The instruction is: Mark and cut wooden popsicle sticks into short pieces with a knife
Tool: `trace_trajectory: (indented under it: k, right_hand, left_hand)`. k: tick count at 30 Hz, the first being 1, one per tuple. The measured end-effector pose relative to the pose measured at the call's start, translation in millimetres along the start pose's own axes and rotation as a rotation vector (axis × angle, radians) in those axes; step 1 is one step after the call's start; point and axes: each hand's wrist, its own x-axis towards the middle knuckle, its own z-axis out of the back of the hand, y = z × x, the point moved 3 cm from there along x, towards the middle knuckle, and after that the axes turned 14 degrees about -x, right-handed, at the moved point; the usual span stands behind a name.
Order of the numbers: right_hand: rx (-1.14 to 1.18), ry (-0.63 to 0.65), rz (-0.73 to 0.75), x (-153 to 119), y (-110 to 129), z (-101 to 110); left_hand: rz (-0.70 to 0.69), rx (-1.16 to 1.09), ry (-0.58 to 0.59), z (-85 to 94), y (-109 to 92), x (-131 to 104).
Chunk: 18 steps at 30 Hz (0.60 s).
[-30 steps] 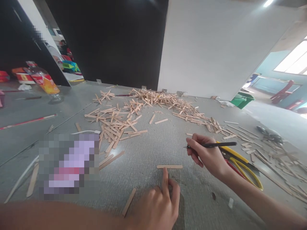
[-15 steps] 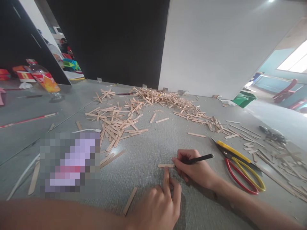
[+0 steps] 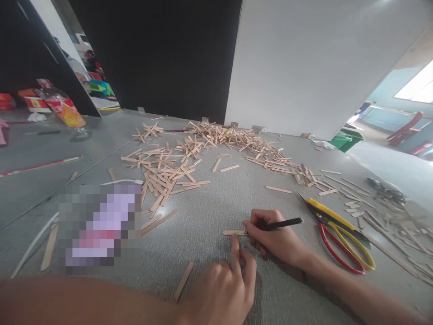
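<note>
A short wooden craft stick (image 3: 230,233) lies flat on the grey tabletop in front of me. My left hand (image 3: 225,286) presses the stick down with its outstretched index fingertip, the other fingers bent but not gripping anything. Wrapped around a slim black pen (image 3: 287,223) are the fingers of my right hand (image 3: 272,232), at the stick's right end. The pen's tip is hidden behind those fingers. Beside my left hand rests another craft stick (image 3: 183,282).
Piles of craft sticks (image 3: 165,176) spread across the middle and back. Red-and-yellow-handled pliers (image 3: 333,230) and a yellow-and-black cutter (image 3: 329,212) lie to the right, near wood scraps (image 3: 389,221). At left are a blurred-out purple object (image 3: 108,225), white cable (image 3: 32,248) and drink bottle (image 3: 64,108).
Both hands stay in nearly the same place, with the pen still at the stick's right end. The whole view has shifted very slightly.
</note>
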Motion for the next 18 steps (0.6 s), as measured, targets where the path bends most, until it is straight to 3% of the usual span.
trace_trajectory:
  k: [18]
  right_hand:
    - [0.011, -0.001, 0.001, 0.9, -5.0, -0.8]
  left_hand:
    - [-0.014, 0.002, -0.043, 2.9, -1.2, -0.1]
